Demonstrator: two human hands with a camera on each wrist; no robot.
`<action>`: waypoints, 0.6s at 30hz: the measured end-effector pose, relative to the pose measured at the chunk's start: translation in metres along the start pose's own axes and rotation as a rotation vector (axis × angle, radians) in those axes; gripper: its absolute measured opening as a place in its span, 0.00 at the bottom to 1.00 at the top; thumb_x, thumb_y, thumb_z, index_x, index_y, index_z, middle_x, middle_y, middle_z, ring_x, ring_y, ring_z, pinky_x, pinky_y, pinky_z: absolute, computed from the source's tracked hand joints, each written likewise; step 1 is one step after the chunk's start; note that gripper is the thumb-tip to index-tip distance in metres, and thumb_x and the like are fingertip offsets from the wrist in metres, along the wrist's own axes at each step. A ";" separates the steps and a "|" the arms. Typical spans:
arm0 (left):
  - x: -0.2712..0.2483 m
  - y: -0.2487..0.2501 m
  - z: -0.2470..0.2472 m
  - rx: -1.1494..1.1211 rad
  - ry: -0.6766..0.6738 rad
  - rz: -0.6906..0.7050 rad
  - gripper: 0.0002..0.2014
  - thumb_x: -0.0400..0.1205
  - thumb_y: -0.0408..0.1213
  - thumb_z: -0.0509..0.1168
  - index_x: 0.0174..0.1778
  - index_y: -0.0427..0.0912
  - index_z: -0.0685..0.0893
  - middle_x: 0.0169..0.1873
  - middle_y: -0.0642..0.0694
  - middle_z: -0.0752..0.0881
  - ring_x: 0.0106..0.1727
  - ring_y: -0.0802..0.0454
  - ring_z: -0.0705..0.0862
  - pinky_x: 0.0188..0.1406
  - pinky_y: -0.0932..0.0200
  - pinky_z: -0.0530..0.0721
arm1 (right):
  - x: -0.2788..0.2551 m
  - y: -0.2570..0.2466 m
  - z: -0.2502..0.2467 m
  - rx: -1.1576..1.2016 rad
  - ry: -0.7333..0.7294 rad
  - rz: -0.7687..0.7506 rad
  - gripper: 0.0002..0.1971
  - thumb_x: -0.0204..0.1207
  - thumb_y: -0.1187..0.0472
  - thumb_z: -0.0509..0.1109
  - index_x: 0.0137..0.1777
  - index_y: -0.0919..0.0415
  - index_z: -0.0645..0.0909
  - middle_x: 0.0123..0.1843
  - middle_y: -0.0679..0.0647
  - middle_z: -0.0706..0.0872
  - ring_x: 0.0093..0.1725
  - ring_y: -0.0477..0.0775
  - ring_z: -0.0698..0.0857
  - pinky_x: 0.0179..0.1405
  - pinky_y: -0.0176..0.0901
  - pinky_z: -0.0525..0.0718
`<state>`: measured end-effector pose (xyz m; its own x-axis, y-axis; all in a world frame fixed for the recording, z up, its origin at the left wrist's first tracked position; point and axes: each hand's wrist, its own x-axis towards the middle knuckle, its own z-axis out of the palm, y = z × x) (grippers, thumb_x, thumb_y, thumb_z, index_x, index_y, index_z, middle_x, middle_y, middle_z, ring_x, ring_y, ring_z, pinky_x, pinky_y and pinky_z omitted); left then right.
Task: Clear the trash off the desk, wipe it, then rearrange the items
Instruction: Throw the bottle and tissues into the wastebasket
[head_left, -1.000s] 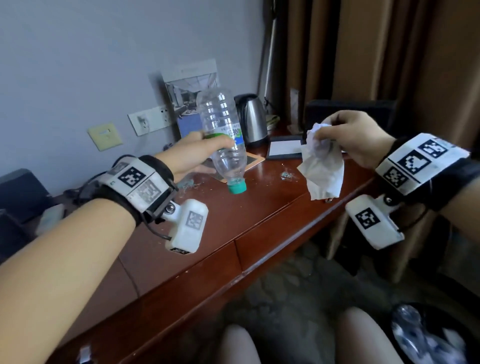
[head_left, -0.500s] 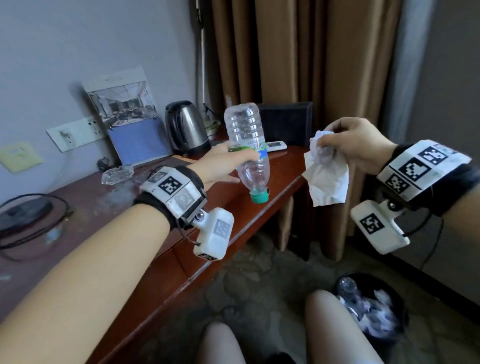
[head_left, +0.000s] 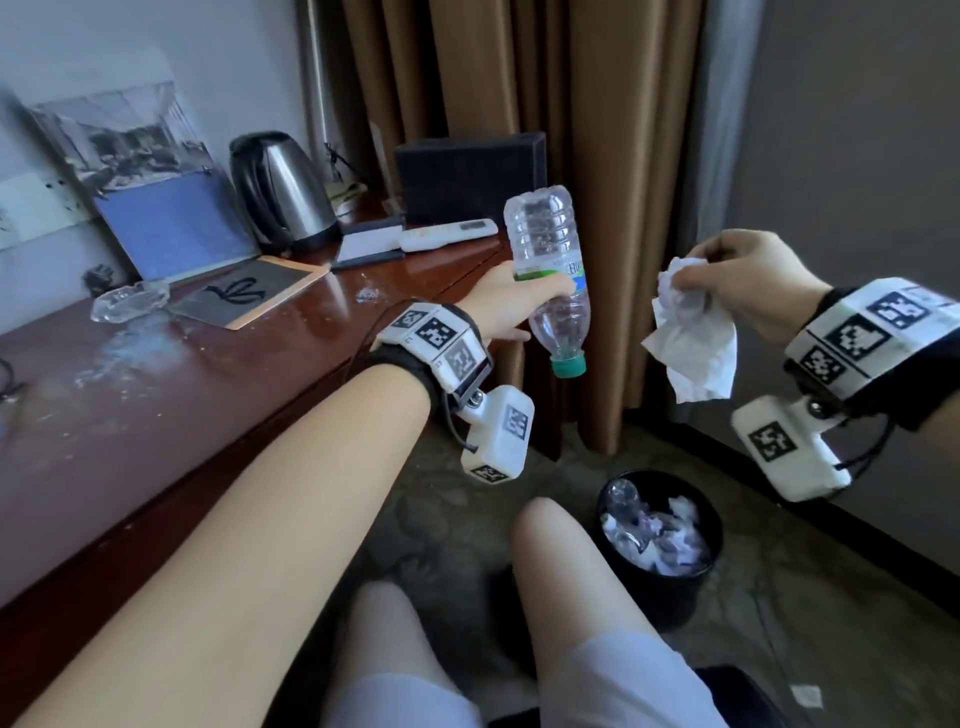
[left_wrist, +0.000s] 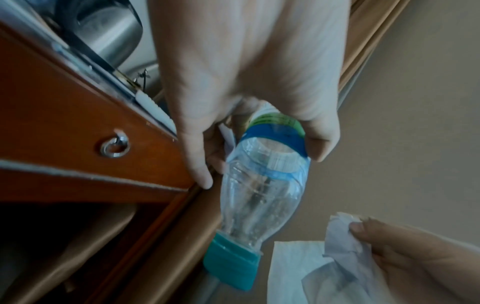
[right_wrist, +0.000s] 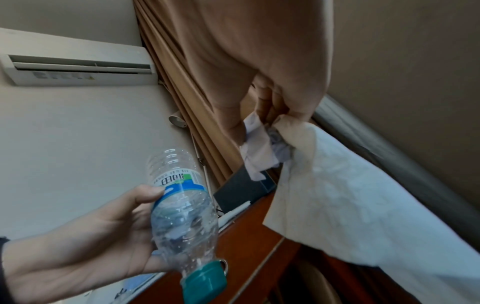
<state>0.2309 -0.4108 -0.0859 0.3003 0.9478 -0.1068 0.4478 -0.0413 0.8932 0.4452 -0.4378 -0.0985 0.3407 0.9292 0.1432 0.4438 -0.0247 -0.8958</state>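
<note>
— Left hand (head_left: 501, 306)?
— Curled round clear plastic bottle (head_left: 550, 275) with teal cap, inverted, frame centre, past reddish-brown wooden desk (head_left: 208, 395) edge.
— Right hand (head_left: 748, 280)?
— Pinched crumpled white tissue (head_left: 691, 348), centre right, above black round bin (head_left: 660, 525).

Reddish wooden desk (head_left: 218, 395) and carpeted floor (head_left: 810, 597)

Far on the desk stand a kettle (head_left: 283, 192), a leaning picture board (head_left: 150, 182), a glass ashtray (head_left: 130, 301), a slate (head_left: 249, 293), a remote (head_left: 447, 235); a black bin (head_left: 660, 540) of trash sits on the floor right.
</note>
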 end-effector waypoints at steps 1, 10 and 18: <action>0.002 -0.004 0.010 -0.001 -0.014 -0.010 0.02 0.80 0.42 0.66 0.44 0.56 0.80 0.46 0.54 0.86 0.54 0.55 0.85 0.57 0.54 0.83 | -0.002 0.011 -0.001 -0.006 -0.001 0.010 0.07 0.69 0.68 0.73 0.35 0.57 0.79 0.33 0.51 0.81 0.32 0.47 0.79 0.34 0.38 0.79; 0.042 -0.040 0.094 -0.026 -0.124 -0.103 0.04 0.79 0.42 0.67 0.44 0.57 0.79 0.45 0.55 0.85 0.52 0.56 0.84 0.59 0.54 0.82 | -0.010 0.098 -0.021 -0.039 -0.030 0.165 0.05 0.71 0.69 0.72 0.40 0.60 0.79 0.33 0.50 0.80 0.31 0.44 0.79 0.29 0.33 0.78; 0.070 -0.082 0.171 -0.089 -0.240 -0.199 0.05 0.79 0.40 0.68 0.43 0.55 0.78 0.48 0.48 0.87 0.53 0.51 0.85 0.60 0.52 0.82 | -0.008 0.187 -0.023 -0.087 -0.037 0.325 0.08 0.71 0.69 0.72 0.35 0.58 0.78 0.37 0.53 0.82 0.37 0.50 0.80 0.39 0.43 0.80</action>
<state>0.3595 -0.3956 -0.2413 0.4091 0.8323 -0.3742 0.4459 0.1754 0.8777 0.5449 -0.4582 -0.2572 0.4462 0.8804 -0.1607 0.3870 -0.3517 -0.8524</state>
